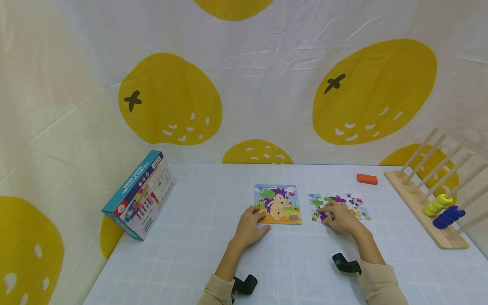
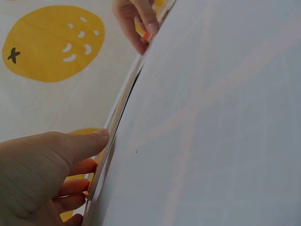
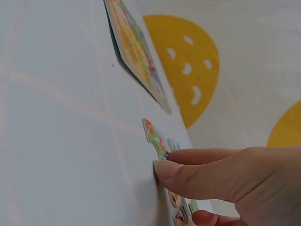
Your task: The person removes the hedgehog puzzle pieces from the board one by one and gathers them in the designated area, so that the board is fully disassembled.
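Head view shows the left hand (image 1: 249, 226), fingers slightly spread, touching the hedgehog picture (image 1: 279, 207) at its eight o'clock, and at three o'clock the right hand (image 1: 340, 218) pinching a puzzle piece (image 1: 323, 216).

left sleeve (image 1: 216, 291): plain beige, creased | right sleeve (image 1: 381, 281): matching beige | left wrist camera (image 1: 245, 284): black, bent housing | right wrist camera (image 1: 347, 263): likewise black

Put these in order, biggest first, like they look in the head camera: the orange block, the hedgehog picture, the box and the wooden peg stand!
1. Wooden peg stand, spreading out most
2. Box
3. Hedgehog picture
4. Orange block

Real sizes might differ, since some are nearer.
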Demonstrator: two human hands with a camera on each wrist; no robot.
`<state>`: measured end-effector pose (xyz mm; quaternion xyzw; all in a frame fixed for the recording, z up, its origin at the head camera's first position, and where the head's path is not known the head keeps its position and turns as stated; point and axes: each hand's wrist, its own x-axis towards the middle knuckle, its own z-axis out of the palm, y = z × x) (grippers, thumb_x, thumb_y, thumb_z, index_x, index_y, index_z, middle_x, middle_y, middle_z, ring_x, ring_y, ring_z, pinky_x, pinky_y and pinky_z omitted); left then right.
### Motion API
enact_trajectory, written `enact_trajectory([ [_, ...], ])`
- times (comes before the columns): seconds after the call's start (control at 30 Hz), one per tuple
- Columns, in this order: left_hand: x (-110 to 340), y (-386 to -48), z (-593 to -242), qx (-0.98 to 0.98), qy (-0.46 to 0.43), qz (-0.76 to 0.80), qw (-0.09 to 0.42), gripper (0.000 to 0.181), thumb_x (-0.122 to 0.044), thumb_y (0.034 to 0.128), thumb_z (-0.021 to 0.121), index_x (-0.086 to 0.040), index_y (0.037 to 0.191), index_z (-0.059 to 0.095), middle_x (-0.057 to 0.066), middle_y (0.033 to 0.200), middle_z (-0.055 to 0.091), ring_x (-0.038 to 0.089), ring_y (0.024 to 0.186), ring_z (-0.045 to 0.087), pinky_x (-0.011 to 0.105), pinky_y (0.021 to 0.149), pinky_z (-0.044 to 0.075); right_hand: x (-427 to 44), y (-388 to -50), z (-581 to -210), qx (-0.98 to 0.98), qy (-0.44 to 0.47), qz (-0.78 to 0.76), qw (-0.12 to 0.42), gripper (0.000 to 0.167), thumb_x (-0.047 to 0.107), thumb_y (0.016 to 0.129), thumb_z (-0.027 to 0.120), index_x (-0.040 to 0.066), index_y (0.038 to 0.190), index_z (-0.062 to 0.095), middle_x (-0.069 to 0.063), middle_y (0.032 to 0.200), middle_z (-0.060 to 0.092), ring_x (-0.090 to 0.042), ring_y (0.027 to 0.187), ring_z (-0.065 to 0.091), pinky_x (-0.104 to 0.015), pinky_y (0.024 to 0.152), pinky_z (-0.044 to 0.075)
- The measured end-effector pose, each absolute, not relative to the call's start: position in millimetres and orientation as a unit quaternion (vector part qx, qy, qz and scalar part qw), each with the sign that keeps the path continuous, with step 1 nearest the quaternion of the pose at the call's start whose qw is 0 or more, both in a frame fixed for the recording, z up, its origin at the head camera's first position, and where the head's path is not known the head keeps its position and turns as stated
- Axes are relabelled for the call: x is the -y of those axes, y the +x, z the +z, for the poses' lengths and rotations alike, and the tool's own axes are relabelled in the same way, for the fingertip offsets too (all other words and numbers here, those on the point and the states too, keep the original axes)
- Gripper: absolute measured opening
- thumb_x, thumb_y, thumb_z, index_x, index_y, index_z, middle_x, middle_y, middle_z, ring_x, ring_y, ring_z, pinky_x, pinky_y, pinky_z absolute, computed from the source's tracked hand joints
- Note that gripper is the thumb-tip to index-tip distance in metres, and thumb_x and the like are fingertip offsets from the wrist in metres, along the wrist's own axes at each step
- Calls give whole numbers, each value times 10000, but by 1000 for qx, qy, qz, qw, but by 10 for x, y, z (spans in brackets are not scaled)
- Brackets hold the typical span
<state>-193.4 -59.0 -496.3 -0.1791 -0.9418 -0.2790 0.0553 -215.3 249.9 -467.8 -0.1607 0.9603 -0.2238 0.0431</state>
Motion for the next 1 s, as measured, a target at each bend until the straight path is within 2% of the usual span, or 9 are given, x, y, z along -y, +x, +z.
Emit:
enact_trajectory([
  [0.3, 590, -1931, -4954, 942, -177, -281, 53, 451, -298, 824, 711, -6, 1163, 653, 142, 1264, 521, 290, 1177, 487, 423, 1017, 391, -2513, -2166, -4732, -958, -147, -242, 41, 302, 59, 824, 639, 66, 1123, 684, -258, 1170, 533, -494, 1105, 432, -773, 853, 260],
  [0.63, 583, -1923, -4941, 943, -171, -282, 47, 451, -302, 829, 710, -11, 1168, 652, 135, 1269, 518, 285, 1174, 486, 425, 1011, 398, -2545, -2207, -4754, -948, -154, -278, -5, 260, 54, 779, 717, 30, 1037, 703, -215, 1109, 642, -440, 1083, 547, -686, 860, 337],
  [1.0, 584, -1930, -4956, 944, -170, -280, 48, 454, -306, 825, 713, -12, 1166, 656, 128, 1271, 518, 278, 1176, 484, 420, 1012, 398, -2542, -2216, -4753, -949, -146, -278, -11, 279, 71, 773, 734, 28, 1047, 701, -219, 1096, 651, -442, 1065, 556, -647, 844, 368],
])
